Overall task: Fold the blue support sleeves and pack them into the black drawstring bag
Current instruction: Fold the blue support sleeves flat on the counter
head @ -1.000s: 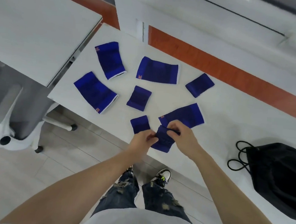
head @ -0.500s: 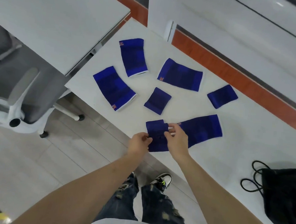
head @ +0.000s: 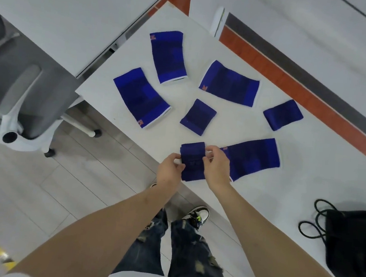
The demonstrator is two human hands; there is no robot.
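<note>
White table (head: 234, 130), near edge toward the person, carrying the following items.

Small folded sleeve (head: 192, 161): dark blue, at the table's near edge, held between both hands. Left hand (head: 170, 170) pinches its left side with curled fingers; right hand (head: 216, 167) grips its right side, thumb and fingers closed on the fabric. Whether one piece or two stacked pieces are held cannot be told.

Long sleeve (head: 254, 158): unfolded, flat, just right of the held piece, partly behind the right hand, orange mark at its near end.

Three further unfolded sleeves, each with an orange mark: left sleeve (head: 141, 97) near the table's left corner; upper sleeve (head: 168, 56) beyond it; centre sleeve (head: 229, 83) to the right of that. All lie flat and apart from one another.

Two small folded pieces: middle piece (head: 198, 116), between the flat sleeves and the hands; far-right piece (head: 283, 114), near the orange floor stripe.

Black drawstring bag (head: 354, 248): lying at the table's right end, well apart from the sleeves, cords (head: 312, 220) looped on its left side.

Grey office chair (head: 13, 99): on the floor, left of the table.
</note>
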